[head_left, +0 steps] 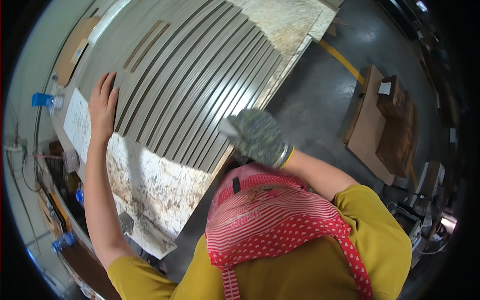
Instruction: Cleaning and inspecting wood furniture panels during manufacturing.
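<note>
Grey wood-grain strips [200, 85] lie side by side across a worn, pale-topped worktable [155, 172], with dark gaps between them. My bare left hand [104, 105] rests with fingers stretched out at the left ends of the strips. Over the near right ends is my right hand [260, 137], in a camouflage-patterned glove with a yellow cuff edge. Its fingers are closed round a small light grey flat piece [229, 127]; whether this is a pad or folded paper I cannot make out. The glove is slightly blurred. Two thin brown strips [146, 46] lie on the far grey surface.
Left of the strips lie a white sheet [77, 120] and a blue-topped clear bottle [45, 100]. A brown board [75, 52] lies beyond them. To the right, brown box-like pieces [397, 125] stand on a flat board on the floor, near a yellow line [342, 60].
</note>
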Action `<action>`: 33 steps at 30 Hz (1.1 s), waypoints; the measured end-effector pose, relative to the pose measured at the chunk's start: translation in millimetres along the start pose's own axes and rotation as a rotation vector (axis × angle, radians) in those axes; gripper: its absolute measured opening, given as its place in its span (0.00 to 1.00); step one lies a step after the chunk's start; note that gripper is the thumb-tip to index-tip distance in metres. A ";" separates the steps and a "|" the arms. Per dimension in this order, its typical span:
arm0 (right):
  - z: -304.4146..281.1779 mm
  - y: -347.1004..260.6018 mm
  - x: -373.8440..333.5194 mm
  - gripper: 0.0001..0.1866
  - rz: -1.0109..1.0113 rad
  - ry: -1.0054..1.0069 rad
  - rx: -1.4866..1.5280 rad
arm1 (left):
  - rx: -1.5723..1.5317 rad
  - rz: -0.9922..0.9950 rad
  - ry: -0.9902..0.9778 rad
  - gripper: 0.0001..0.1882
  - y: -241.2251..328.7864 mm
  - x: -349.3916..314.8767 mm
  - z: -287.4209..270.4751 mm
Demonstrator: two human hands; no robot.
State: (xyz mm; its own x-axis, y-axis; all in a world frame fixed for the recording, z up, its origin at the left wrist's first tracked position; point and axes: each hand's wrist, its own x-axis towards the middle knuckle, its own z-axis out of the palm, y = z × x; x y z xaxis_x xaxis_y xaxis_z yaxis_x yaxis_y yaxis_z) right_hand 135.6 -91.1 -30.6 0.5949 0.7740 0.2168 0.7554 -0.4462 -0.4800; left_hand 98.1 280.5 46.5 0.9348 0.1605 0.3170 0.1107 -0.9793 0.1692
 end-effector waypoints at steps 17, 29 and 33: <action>-64.4 155.5 42.1 0.21 0.330 0.457 -0.039 | -0.047 -0.013 -0.022 0.22 2.9 0.2 -1.3; -40.0 94.1 39.9 0.22 0.191 0.304 -0.093 | -0.038 0.036 0.036 0.21 -1.6 0.1 3.2; -17.9 15.3 23.2 0.16 0.019 0.083 -0.133 | -0.024 0.022 0.058 0.21 -1.0 1.8 3.2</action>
State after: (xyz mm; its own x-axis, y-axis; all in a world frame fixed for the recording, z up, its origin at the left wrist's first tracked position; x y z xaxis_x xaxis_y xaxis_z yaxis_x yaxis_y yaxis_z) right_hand 165.9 -88.0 -17.7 0.6256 0.7279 0.2808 0.7705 -0.5199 -0.3689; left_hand 100.7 281.3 43.9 0.9158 0.1463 0.3740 0.0813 -0.9795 0.1841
